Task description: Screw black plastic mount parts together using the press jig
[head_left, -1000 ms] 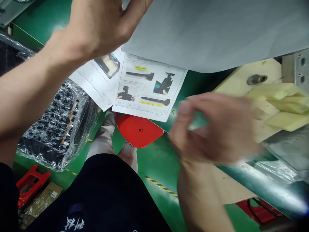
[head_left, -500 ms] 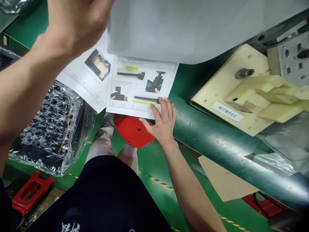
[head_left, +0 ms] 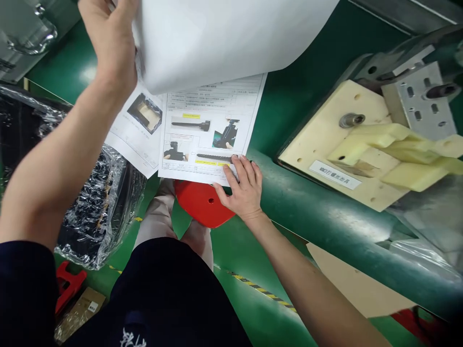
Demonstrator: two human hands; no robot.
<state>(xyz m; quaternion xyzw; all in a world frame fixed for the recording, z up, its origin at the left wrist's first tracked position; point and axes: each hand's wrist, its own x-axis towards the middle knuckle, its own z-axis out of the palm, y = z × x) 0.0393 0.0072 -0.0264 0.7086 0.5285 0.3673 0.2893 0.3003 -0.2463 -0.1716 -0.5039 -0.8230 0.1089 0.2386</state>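
Note:
My left hand, partly cut off by the top of the view, grips the left edge of a lifted sheet of paper. That sheet shows its blank side and curls over the upper part of a printed instruction sheet. Photos of black parts and yellow-marked captions show on the printed page. Fingers stretched, my right hand lies on the page's lower right corner. Another printed sheet sticks out at the left, partly behind my left forearm.
A cream fixture plate with yellow-green blocks and a metal bracket stands right on the green table. Plastic-wrapped black parts are at the left. Below are a red stool and a cardboard box.
My left hand has moved away from the camera with the lifted sheet, uncovering more text at the top of the printed page. My right hand stays on the page's corner. The view has shifted slightly.

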